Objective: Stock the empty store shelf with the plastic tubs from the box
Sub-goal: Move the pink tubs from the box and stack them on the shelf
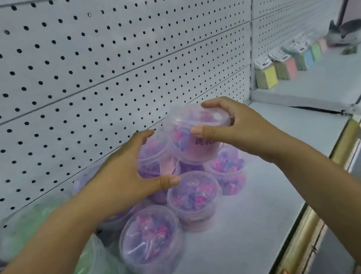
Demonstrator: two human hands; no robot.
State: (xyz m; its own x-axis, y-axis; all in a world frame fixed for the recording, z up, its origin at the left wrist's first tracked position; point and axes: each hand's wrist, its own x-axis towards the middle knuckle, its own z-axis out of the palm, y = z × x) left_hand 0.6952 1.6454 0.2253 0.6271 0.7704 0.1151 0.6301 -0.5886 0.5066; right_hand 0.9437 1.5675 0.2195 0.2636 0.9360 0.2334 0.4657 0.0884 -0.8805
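The right hand [234,132] grips a pink tub [189,153] between thumb and fingers, tilted just above the tubs below [195,197], apparently to seat it as a second layer. Just left of that grip, the left hand [130,172] curls round a stacked tub [154,156], probably steadying the pile. Behind both grips the pegboard [90,68] stands close; to the right the shelf [269,193] lies bare out to its front edge [310,222], giving room to work
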